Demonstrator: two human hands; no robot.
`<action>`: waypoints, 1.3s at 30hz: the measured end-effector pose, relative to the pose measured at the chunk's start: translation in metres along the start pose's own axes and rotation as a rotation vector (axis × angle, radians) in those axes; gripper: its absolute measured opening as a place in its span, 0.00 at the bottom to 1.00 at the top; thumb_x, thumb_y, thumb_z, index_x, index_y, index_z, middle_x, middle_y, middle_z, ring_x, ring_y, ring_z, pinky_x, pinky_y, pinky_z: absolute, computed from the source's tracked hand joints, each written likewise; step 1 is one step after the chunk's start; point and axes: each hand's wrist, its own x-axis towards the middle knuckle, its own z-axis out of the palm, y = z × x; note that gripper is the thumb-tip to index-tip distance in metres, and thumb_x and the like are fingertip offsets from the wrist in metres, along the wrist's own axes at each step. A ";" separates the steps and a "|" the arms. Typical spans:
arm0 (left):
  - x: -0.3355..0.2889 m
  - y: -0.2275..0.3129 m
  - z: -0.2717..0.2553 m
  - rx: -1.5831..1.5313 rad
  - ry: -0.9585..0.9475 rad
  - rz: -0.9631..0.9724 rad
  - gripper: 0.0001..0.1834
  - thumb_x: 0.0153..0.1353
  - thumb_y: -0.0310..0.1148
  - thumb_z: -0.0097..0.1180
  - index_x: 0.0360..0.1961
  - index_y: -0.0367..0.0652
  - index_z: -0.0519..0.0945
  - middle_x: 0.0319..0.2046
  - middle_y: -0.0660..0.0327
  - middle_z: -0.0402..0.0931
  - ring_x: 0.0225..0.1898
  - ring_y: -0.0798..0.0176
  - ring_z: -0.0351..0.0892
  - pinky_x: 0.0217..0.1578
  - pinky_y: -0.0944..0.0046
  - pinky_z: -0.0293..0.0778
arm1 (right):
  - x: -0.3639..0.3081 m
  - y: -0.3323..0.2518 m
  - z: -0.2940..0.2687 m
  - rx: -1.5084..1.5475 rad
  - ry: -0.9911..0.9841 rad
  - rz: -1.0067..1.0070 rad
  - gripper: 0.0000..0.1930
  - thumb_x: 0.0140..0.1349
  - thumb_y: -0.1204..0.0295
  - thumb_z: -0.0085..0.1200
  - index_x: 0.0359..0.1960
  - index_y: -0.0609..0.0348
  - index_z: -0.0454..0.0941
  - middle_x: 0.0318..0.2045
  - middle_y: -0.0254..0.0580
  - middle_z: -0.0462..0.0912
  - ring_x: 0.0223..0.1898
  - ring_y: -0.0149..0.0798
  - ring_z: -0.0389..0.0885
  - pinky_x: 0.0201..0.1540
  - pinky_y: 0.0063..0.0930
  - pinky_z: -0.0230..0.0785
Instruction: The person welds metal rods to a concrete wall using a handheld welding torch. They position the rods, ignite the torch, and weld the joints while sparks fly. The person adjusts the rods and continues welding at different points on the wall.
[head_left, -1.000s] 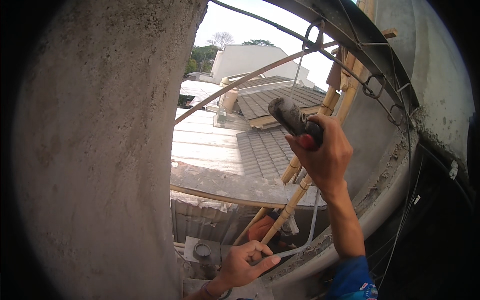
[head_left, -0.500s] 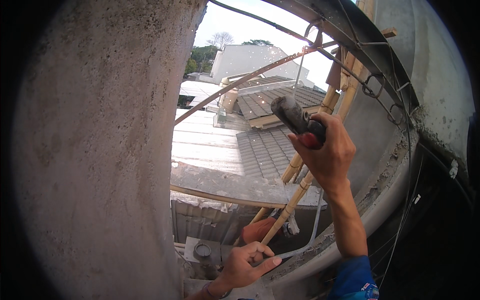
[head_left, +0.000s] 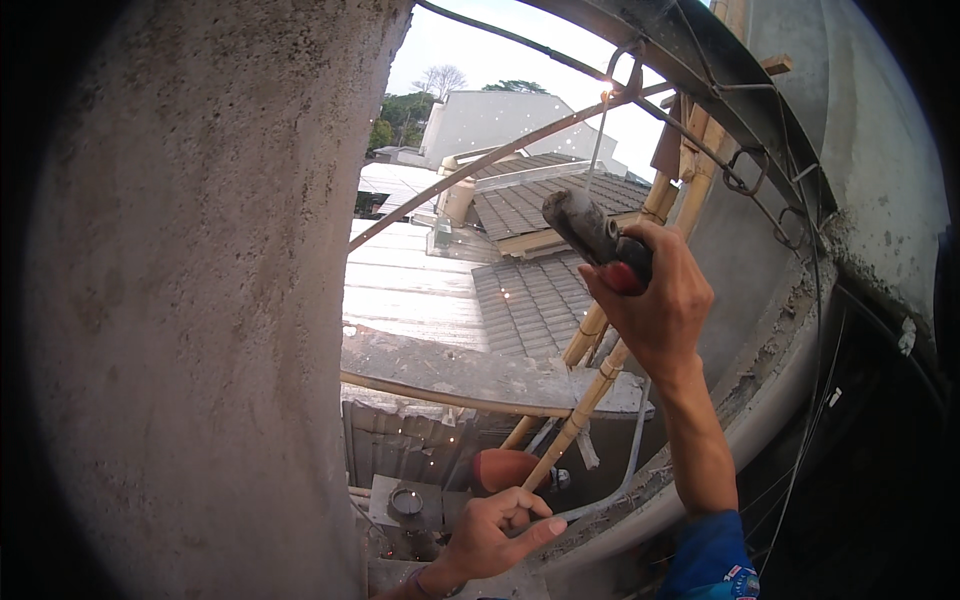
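My right hand (head_left: 665, 300) is wrapped round a dark, dusty welding electrode holder (head_left: 585, 228) with a red part at the grip. A thin welding rod (head_left: 599, 145) rises from it, its tip at a bright spark where a rusty flat bar (head_left: 480, 163) meets the looped metal of a curved steel frame (head_left: 690, 60). Lower down, my left hand (head_left: 500, 530) has its fingers curled and thumb stretched along a grey cable (head_left: 632, 455), which bends upward behind my right forearm. Small sparks are scattered in the air.
A rough concrete wall (head_left: 200, 300) fills the left side. Bamboo poles (head_left: 570, 440) slant up past a ledge (head_left: 450, 370); a curved concrete edge (head_left: 740, 400) runs at right. Below are an orange-red rounded thing (head_left: 505, 470) and a round-topped object (head_left: 405, 501). Tiled roofs (head_left: 530, 300) lie beyond.
Both hands stay almost where they were. The spark at the rod tip is brighter, and sparks now fall lower. The orange-red thing below has shifted slightly down and left.
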 end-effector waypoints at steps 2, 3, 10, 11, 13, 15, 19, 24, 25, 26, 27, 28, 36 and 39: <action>0.000 -0.001 0.000 -0.010 -0.008 -0.024 0.14 0.61 0.37 0.70 0.37 0.37 0.82 0.15 0.77 0.60 0.19 0.83 0.55 0.22 0.75 0.54 | 0.000 0.000 0.000 0.009 -0.001 0.003 0.25 0.42 0.72 0.75 0.43 0.53 0.75 0.31 0.35 0.80 0.30 0.39 0.83 0.30 0.31 0.73; -0.001 -0.001 0.001 -0.005 -0.007 -0.021 0.14 0.61 0.37 0.70 0.37 0.37 0.82 0.15 0.77 0.60 0.19 0.83 0.55 0.22 0.75 0.54 | 0.000 0.000 0.000 0.005 -0.008 0.007 0.25 0.42 0.72 0.75 0.43 0.52 0.75 0.31 0.35 0.80 0.30 0.39 0.83 0.30 0.31 0.73; -0.002 -0.003 0.002 -0.003 -0.015 -0.036 0.15 0.62 0.39 0.70 0.37 0.37 0.82 0.15 0.77 0.60 0.19 0.83 0.55 0.21 0.75 0.53 | -0.001 0.002 0.000 0.013 -0.008 0.005 0.26 0.42 0.72 0.76 0.43 0.52 0.75 0.31 0.36 0.80 0.30 0.39 0.83 0.30 0.31 0.73; -0.002 -0.003 0.002 -0.005 -0.022 -0.056 0.15 0.62 0.39 0.70 0.37 0.37 0.82 0.15 0.77 0.60 0.19 0.83 0.55 0.21 0.75 0.53 | -0.001 0.002 0.000 0.016 -0.008 0.005 0.26 0.42 0.72 0.76 0.43 0.52 0.75 0.31 0.36 0.80 0.30 0.39 0.83 0.30 0.31 0.74; -0.002 -0.003 0.000 0.033 -0.049 -0.006 0.13 0.64 0.35 0.68 0.38 0.36 0.80 0.16 0.74 0.68 0.19 0.84 0.61 0.21 0.77 0.56 | -0.001 0.003 -0.001 0.007 -0.024 0.010 0.27 0.41 0.70 0.77 0.44 0.54 0.75 0.32 0.37 0.81 0.31 0.40 0.83 0.32 0.31 0.75; -0.002 -0.003 -0.001 0.046 -0.067 0.009 0.11 0.65 0.33 0.67 0.39 0.35 0.80 0.16 0.73 0.73 0.19 0.84 0.65 0.21 0.77 0.58 | -0.002 0.003 -0.001 -0.015 -0.055 0.019 0.30 0.40 0.67 0.79 0.44 0.56 0.75 0.34 0.40 0.82 0.33 0.41 0.84 0.36 0.32 0.77; -0.002 -0.003 -0.002 0.042 -0.071 -0.004 0.11 0.65 0.32 0.67 0.39 0.35 0.79 0.16 0.73 0.73 0.19 0.84 0.65 0.21 0.77 0.58 | -0.001 0.003 -0.001 -0.001 -0.040 0.012 0.28 0.41 0.69 0.78 0.44 0.55 0.75 0.33 0.39 0.81 0.32 0.41 0.84 0.34 0.32 0.76; -0.003 -0.004 0.003 -0.009 -0.021 -0.026 0.15 0.62 0.38 0.70 0.38 0.36 0.82 0.15 0.77 0.61 0.18 0.83 0.54 0.21 0.75 0.51 | 0.000 0.003 -0.001 -0.009 -0.055 0.023 0.30 0.40 0.68 0.79 0.44 0.56 0.75 0.35 0.40 0.82 0.33 0.42 0.85 0.36 0.32 0.77; -0.003 -0.004 0.003 -0.013 -0.020 -0.025 0.15 0.62 0.38 0.70 0.38 0.36 0.82 0.15 0.77 0.60 0.18 0.83 0.54 0.21 0.75 0.52 | 0.000 0.003 -0.002 -0.008 -0.063 0.031 0.30 0.40 0.68 0.79 0.44 0.56 0.75 0.35 0.40 0.82 0.33 0.42 0.85 0.36 0.32 0.77; -0.003 -0.004 0.004 -0.027 -0.019 -0.035 0.15 0.62 0.38 0.70 0.38 0.36 0.82 0.15 0.77 0.60 0.18 0.83 0.54 0.21 0.75 0.52 | 0.000 0.003 -0.002 -0.007 -0.064 0.035 0.30 0.40 0.68 0.79 0.44 0.56 0.75 0.35 0.40 0.82 0.33 0.42 0.85 0.36 0.32 0.77; -0.003 -0.005 0.004 -0.023 -0.019 -0.025 0.15 0.62 0.38 0.70 0.38 0.36 0.82 0.15 0.77 0.60 0.18 0.83 0.54 0.21 0.75 0.52 | 0.000 0.003 -0.002 -0.007 -0.066 0.038 0.30 0.40 0.68 0.79 0.44 0.56 0.75 0.35 0.40 0.82 0.34 0.42 0.85 0.37 0.32 0.77; -0.003 -0.005 0.004 -0.029 -0.019 -0.025 0.15 0.62 0.38 0.69 0.37 0.36 0.82 0.15 0.77 0.60 0.18 0.83 0.54 0.21 0.75 0.52 | 0.000 0.003 -0.002 -0.007 -0.066 0.039 0.30 0.40 0.69 0.79 0.44 0.55 0.75 0.35 0.39 0.82 0.34 0.42 0.85 0.37 0.32 0.77; -0.003 -0.003 0.004 -0.016 -0.024 -0.005 0.15 0.62 0.38 0.69 0.38 0.36 0.82 0.15 0.77 0.60 0.19 0.83 0.55 0.21 0.75 0.52 | 0.001 0.002 -0.002 -0.006 -0.066 0.047 0.29 0.40 0.69 0.78 0.45 0.55 0.75 0.36 0.39 0.82 0.34 0.42 0.85 0.37 0.32 0.77; -0.004 -0.003 0.004 -0.006 -0.029 -0.032 0.15 0.62 0.38 0.69 0.38 0.36 0.82 0.15 0.77 0.60 0.18 0.83 0.54 0.21 0.74 0.51 | 0.001 0.002 -0.002 -0.008 -0.063 0.036 0.29 0.40 0.70 0.78 0.44 0.55 0.75 0.37 0.39 0.82 0.34 0.41 0.85 0.38 0.32 0.77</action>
